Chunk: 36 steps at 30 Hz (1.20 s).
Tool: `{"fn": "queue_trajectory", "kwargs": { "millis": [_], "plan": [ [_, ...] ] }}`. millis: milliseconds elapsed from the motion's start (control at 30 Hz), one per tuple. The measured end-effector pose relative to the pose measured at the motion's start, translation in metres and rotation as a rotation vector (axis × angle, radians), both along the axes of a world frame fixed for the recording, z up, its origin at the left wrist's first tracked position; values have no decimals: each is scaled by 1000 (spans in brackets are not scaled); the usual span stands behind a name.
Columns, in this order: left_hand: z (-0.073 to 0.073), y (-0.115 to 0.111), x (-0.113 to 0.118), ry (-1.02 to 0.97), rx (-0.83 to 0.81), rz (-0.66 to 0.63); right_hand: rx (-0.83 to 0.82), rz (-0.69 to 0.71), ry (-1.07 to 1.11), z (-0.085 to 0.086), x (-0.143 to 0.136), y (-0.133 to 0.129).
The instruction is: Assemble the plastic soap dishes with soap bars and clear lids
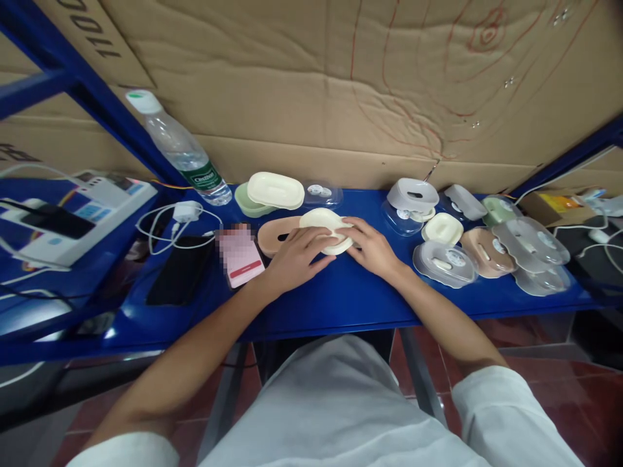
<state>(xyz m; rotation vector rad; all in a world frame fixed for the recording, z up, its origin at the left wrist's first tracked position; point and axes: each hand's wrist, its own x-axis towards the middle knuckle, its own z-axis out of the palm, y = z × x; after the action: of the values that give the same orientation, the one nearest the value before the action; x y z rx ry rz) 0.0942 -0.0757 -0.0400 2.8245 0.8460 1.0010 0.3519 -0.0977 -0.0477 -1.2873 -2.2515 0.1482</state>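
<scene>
A cream oval plastic piece [318, 220], shallow like a small tray, is between my two hands at the middle of the bench. My left hand [299, 256] lies over its near left part, fingers across the top and thumb along the near edge. At the right end, my right hand [370, 250] grips the rim with fingers bent around it. Part of the piece is hidden under the fingers. Just left of it, a peach oval plastic piece [272, 235] with a dark slot rests on the blue bench, partly covered by my left hand.
Behind my hands lie a cream oval tray [276, 189], a green one [247, 201] and a clear cover [322, 193]. Several plastic boxes stand right, including a grey one [445, 263]. Left are a pink-screened phone [243, 259], a dark phone [180, 272], a charger [187, 211] and a water bottle [185, 152].
</scene>
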Motion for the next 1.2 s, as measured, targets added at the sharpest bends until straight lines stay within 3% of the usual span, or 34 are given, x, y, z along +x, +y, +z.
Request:
{"fn": "queue_trajectory", "kwargs": {
  "millis": [100, 200, 367, 667, 800, 967, 1200],
  "plan": [
    [7, 4, -5, -55, 17, 186, 106, -115, 132, 1, 14, 8],
    [9, 10, -9, 17, -14, 323, 180, -263, 209, 3, 29, 16],
    [4, 8, -8, 156, -108, 290, 150, -384, 244, 0, 39, 24],
    [5, 9, -12, 288, -210, 443, -31, -509, 58, -2, 35, 24],
    [6, 9, -12, 175, -174, 440, -87, -641, -118, 9, 31, 16],
    [10, 8, -11, -43, -127, 363, -121, -614, -207, 19, 32, 8],
    [8, 9, -10, -105, -137, 272, -129, -528, -218, -5, 31, 14]
  ]
}}
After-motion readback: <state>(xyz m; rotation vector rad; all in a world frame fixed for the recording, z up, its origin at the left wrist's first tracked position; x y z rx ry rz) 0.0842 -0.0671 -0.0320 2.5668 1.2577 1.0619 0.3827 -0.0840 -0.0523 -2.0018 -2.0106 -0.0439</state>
